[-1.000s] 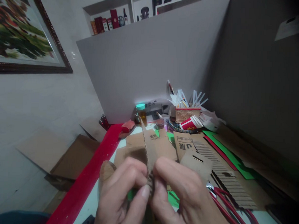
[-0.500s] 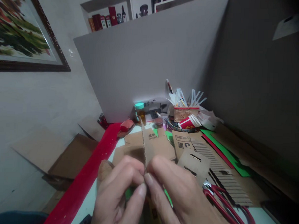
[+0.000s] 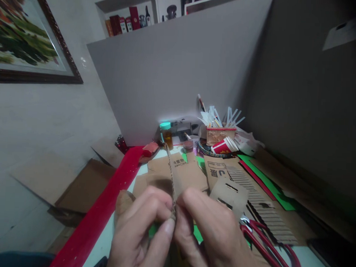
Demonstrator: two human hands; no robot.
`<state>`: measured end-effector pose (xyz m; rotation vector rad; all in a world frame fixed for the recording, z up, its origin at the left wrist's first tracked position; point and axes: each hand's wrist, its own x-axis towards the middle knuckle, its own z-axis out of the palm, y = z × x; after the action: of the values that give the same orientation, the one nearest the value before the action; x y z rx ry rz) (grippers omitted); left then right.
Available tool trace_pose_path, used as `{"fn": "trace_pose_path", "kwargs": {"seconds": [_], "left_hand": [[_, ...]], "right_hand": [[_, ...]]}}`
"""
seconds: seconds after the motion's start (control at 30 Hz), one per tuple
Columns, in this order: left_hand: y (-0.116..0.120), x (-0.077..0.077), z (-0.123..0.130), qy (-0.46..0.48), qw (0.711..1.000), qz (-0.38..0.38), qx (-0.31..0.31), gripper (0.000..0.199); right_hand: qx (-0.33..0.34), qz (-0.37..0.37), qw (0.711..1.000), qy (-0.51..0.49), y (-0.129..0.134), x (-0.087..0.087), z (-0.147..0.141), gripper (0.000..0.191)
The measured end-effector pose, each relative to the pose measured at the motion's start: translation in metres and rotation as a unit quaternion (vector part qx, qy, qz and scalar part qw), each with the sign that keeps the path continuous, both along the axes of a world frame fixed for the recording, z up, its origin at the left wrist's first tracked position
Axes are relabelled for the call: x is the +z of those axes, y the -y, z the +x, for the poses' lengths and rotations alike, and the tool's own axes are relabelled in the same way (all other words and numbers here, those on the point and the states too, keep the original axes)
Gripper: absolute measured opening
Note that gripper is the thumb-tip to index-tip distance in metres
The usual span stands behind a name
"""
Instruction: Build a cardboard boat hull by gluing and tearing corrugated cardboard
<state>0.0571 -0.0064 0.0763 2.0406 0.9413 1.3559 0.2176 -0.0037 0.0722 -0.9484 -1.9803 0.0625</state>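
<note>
A pale table (image 3: 103, 240) with a red border stands before a grey panel (image 3: 168, 74); a framed painting (image 3: 23, 32) hangs at left. Above the table, left hand (image 3: 144, 230) and right hand (image 3: 212, 225) pinch the near end of a cardboard strip (image 3: 172, 180), on edge, its long axis running forward, far tip towards a turquoise-lidded jar (image 3: 167, 137). Behind, a box (image 3: 220, 136) holds white strips (image 3: 209, 117); red-and-white cups (image 3: 223, 146) lie sideways beside it.

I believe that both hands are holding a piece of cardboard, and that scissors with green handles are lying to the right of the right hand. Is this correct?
Not quite: the head view shows that the scissors are red-handled, not green-handled. The rest stands: the left hand and right hand both hold a piece of cardboard.
</note>
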Motion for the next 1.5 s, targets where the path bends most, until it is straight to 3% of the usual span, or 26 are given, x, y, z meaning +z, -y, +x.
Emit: {"fn": "trace_pose_path", "kwargs": {"seconds": [0.33,0.63,0.97,1.2,1.5], "left_hand": [[0.005,-0.001,0.002,0.018,0.999,0.019,0.047,0.019],[0.004,0.005,0.004,0.011,0.997,0.052,0.062,0.020],[0.008,-0.003,0.005,-0.002,0.995,0.047,0.091,0.022],[0.004,0.002,0.001,0.025,0.998,0.027,0.051,0.022],[0.004,-0.001,0.003,0.064,0.996,0.001,0.063,0.022]], "right_hand": [[0.035,-0.022,0.995,-0.090,-0.001,-0.004,-0.004,0.018],[0.055,-0.110,0.985,-0.122,0.005,0.011,0.002,0.012],[0.049,-0.079,0.987,-0.127,0.009,0.007,0.001,0.014],[0.017,-0.061,0.988,-0.142,0.007,0.007,-0.001,0.014],[-0.005,-0.033,0.988,-0.149,-0.001,0.000,-0.003,0.014]]}}
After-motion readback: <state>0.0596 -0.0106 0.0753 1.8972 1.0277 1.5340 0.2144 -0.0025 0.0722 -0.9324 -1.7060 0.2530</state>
